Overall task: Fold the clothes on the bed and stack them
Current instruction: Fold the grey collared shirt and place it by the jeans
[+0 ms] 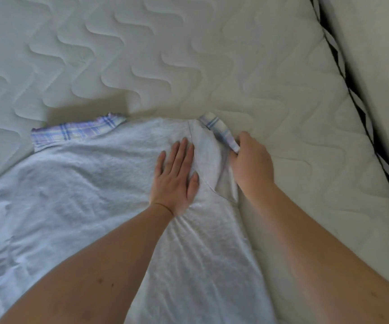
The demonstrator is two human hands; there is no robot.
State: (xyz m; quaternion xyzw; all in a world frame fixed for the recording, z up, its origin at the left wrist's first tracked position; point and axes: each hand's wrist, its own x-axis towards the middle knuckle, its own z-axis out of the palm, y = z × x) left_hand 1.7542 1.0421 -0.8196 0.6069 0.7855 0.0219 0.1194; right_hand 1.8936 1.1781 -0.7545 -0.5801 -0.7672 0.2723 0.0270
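garment [83, 183] lies on mattress [189, 54], hands [176, 181] atop

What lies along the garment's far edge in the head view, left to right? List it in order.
Bare mattress → plaid cuff on the left → grey garment → left hand pressing flat on it → right hand pinching the right plaid cuff → dark patterned mattress edge.
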